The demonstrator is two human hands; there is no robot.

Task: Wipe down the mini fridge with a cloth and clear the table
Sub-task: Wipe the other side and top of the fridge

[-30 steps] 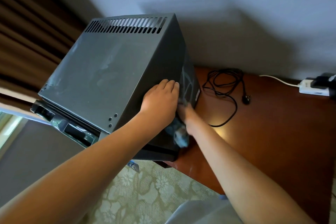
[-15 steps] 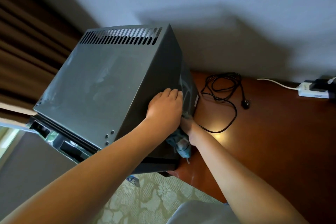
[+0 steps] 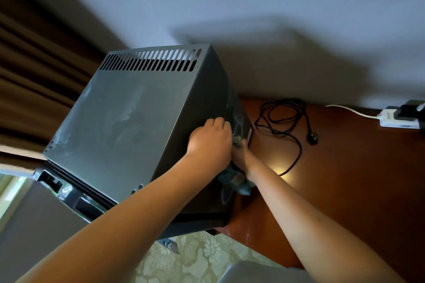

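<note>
A dark grey mini fridge [image 3: 128, 126] stands on the left end of a reddish wooden table [image 3: 358, 179], its vented top streaked with smears. My left hand [image 3: 210, 142] lies flat over the fridge's top right edge, fingers curled onto the side wall. Just behind it, my right hand [image 3: 241, 158] presses a blue-grey cloth [image 3: 236, 180] against the fridge's right side wall; part of that hand and cloth is hidden by my left hand.
A loose black power cord [image 3: 285, 122] with its plug lies coiled on the table right of the fridge. A white power strip [image 3: 395, 119] with a white cable sits at the far right by the wall. Brown curtains [image 3: 34, 71] hang left; patterned carpet [image 3: 195, 257] below.
My right hand and the cloth have slid up the fridge's side wall. My left hand has kept its place on the top edge while the camera view drifted.
</note>
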